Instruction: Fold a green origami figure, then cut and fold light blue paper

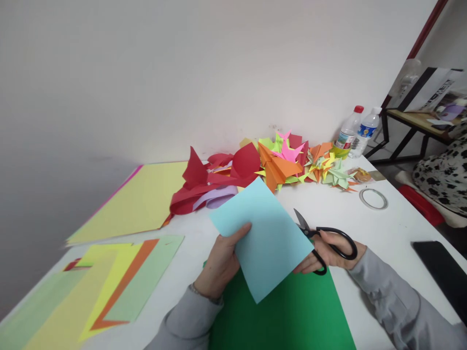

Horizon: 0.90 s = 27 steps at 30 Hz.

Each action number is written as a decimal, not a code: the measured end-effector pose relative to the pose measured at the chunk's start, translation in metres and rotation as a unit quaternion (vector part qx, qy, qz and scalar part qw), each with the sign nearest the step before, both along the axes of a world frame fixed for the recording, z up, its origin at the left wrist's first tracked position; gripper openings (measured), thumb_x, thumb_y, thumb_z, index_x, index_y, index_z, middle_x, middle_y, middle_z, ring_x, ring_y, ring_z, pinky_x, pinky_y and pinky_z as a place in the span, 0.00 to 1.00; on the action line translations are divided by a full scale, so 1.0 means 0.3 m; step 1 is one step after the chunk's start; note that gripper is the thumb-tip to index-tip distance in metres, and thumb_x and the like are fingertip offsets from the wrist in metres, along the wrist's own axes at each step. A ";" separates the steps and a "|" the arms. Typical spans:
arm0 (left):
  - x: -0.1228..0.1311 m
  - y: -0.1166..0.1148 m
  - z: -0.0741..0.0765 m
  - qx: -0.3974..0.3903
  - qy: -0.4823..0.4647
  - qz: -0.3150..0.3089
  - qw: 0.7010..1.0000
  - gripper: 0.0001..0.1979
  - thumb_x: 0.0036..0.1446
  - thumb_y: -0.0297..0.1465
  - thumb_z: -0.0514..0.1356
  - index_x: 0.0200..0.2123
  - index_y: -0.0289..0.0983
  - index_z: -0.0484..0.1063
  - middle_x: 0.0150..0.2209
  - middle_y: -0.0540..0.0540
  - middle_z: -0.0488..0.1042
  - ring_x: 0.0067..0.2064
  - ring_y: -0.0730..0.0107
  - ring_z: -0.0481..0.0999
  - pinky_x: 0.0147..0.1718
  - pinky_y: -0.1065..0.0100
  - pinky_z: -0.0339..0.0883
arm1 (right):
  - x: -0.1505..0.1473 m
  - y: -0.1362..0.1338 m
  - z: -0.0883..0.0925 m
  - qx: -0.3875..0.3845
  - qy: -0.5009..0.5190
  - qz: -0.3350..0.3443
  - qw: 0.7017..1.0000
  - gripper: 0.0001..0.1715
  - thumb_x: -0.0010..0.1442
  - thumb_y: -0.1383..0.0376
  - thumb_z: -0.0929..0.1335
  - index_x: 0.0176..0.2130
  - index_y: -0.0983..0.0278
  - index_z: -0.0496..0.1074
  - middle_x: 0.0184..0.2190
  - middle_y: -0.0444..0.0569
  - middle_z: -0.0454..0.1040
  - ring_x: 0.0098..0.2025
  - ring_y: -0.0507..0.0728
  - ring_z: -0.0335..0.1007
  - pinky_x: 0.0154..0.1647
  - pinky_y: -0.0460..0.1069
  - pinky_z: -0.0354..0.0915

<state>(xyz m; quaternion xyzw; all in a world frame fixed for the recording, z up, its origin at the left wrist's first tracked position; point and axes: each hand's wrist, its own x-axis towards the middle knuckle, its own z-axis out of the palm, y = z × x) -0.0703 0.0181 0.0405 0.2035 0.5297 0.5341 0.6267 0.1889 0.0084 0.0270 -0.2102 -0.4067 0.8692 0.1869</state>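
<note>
A light blue sheet of paper point(268, 238) is pinched in my left hand point(222, 260), thumb on its upper face and fingers hidden behind. My right hand point(332, 250) grips black-handled scissors point(310, 233) by the loops, with the blades apart just beyond the sheet's right edge. Some right fingers lie close to the sheet's right corner; whether they touch it I cannot tell. Below both hands a large green sheet point(288, 316) lies on the table, partly covered by the blue paper.
Folded paper shapes, among them an orange plane point(279, 165), and red paper pieces point(246, 163) pile along the wall. Coloured sheets point(146, 282) lie left. Right are a tape roll point(373, 199), two bottles point(361, 133) and a black flat object point(441, 272). Someone in patterned clothing point(443, 167) sits beyond.
</note>
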 end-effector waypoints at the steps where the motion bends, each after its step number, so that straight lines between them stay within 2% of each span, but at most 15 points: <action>1: 0.001 -0.001 -0.004 0.000 -0.002 0.002 1.000 0.21 0.49 0.25 0.67 0.49 0.35 0.73 0.48 0.40 0.78 0.45 0.55 0.79 0.44 0.60 0.76 | 0.000 0.001 -0.002 -0.004 0.000 0.002 1.000 0.52 0.52 0.36 0.65 0.56 0.75 0.64 0.50 0.73 0.73 0.57 0.72 0.67 0.60 0.65 0.55; 9: 0.015 -0.009 -0.013 0.005 -0.003 0.017 1.000 0.21 0.49 0.26 0.68 0.48 0.35 0.73 0.48 0.40 0.78 0.47 0.55 0.78 0.48 0.59 0.75 | -0.017 0.001 0.004 -0.018 0.028 0.037 0.999 0.62 0.45 0.30 0.63 0.59 0.75 0.60 0.53 0.77 0.69 0.59 0.75 0.63 0.59 0.69 0.53; 14: 0.013 -0.005 -0.024 0.005 -0.014 0.022 1.000 0.20 0.49 0.25 0.68 0.47 0.35 0.74 0.48 0.40 0.78 0.46 0.56 0.79 0.47 0.60 0.75 | -0.024 -0.003 0.020 -0.008 0.010 0.030 0.999 0.66 0.44 0.25 0.55 0.60 0.72 0.57 0.56 0.76 0.65 0.60 0.75 0.61 0.58 0.70 0.52; 19: 0.006 0.003 -0.017 0.013 -0.003 0.037 0.999 0.19 0.52 0.23 0.65 0.48 0.36 0.74 0.49 0.42 0.78 0.46 0.58 0.79 0.47 0.61 0.75 | -0.017 0.002 0.013 -0.010 0.016 0.019 1.000 0.68 0.42 0.24 0.53 0.62 0.71 0.54 0.54 0.77 0.68 0.57 0.74 0.67 0.58 0.70 0.51; 22: 0.003 0.006 -0.011 0.014 -0.007 0.050 0.999 0.19 0.52 0.23 0.64 0.49 0.36 0.74 0.49 0.42 0.78 0.46 0.58 0.79 0.48 0.60 0.75 | -0.011 0.006 0.011 -0.006 0.026 0.025 0.999 0.69 0.42 0.24 0.54 0.61 0.73 0.56 0.52 0.78 0.69 0.55 0.74 0.68 0.59 0.70 0.50; 27: -0.001 0.010 -0.016 0.019 -0.010 0.033 0.999 0.20 0.52 0.23 0.65 0.50 0.36 0.73 0.46 0.42 0.79 0.45 0.58 0.80 0.49 0.60 0.74 | -0.007 0.007 0.009 0.003 0.015 0.032 0.999 0.68 0.42 0.24 0.54 0.56 0.76 0.64 0.54 0.80 0.66 0.57 0.75 0.66 0.59 0.69 0.51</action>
